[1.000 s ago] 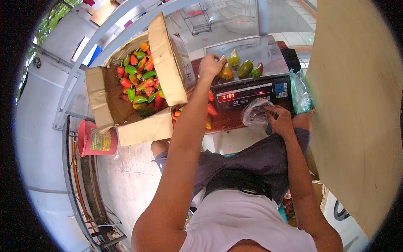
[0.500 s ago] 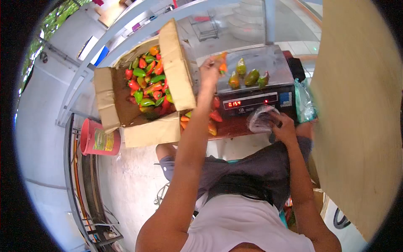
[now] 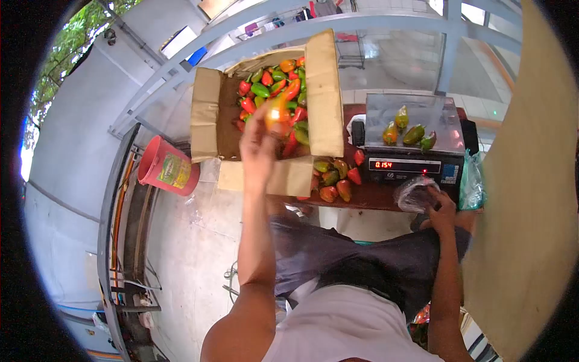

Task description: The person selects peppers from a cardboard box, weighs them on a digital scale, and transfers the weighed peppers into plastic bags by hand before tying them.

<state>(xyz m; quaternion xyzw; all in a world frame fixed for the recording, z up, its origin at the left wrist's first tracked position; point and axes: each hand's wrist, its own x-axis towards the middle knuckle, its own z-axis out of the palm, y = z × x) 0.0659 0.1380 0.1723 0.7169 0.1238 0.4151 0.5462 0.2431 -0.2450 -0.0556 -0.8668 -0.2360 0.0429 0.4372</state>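
My left hand (image 3: 258, 148) is over the cardboard box (image 3: 206, 114), its fingers closed around an orange bell pepper (image 3: 278, 116) that is blurred by motion. Red, green and orange peppers (image 3: 260, 90) fill much of the box below it. My right hand (image 3: 443, 211) grips a clear plastic bag (image 3: 414, 194) in front of the digital scale (image 3: 377, 176). Several greenish peppers (image 3: 414, 134) lie on the scale's metal plate, and its red display reads 0.154.
More peppers (image 3: 330, 177) lie on the dark red table (image 3: 356, 197) between box and scale. A teal plastic bag (image 3: 474, 181) hangs at the scale's right. A pink bucket (image 3: 169, 166) stands left, a wooden panel (image 3: 512, 241) rises right, and a metal railing (image 3: 386, 27) runs behind.
My left hand has moved left from the scale's edge to above the box, carrying the orange pepper. The view has shifted. My right hand keeps hold of the plastic bag, and the display is unchanged.
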